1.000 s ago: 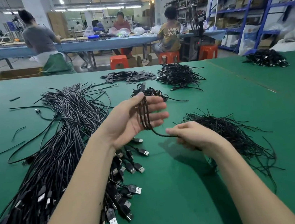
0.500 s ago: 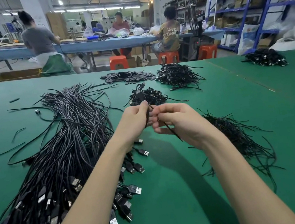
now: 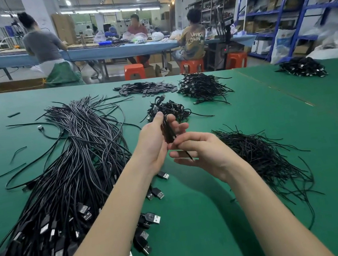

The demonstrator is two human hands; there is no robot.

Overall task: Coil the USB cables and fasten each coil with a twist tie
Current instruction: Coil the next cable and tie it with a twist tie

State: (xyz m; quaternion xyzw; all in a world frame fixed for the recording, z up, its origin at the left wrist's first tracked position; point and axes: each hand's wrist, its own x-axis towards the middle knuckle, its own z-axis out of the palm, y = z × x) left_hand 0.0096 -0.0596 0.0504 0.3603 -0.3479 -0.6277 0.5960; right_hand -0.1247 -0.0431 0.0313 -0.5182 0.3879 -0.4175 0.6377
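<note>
Nearest me, my right hand pinches a black twist tie between thumb and forefinger, its free end pointing down toward my palm; just above and left of those fingertips, my left hand clamps the coiled USB cable, thumb on one side, fingers on the other. The coil's long axis runs upright, so I judge the tie must cross it sideways; the right hand does the wrapping; beyond lies the pile of tied coils.

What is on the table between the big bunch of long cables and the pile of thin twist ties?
A few loose USB plugs on bare green table; both forearms cross above it, head view.
</note>
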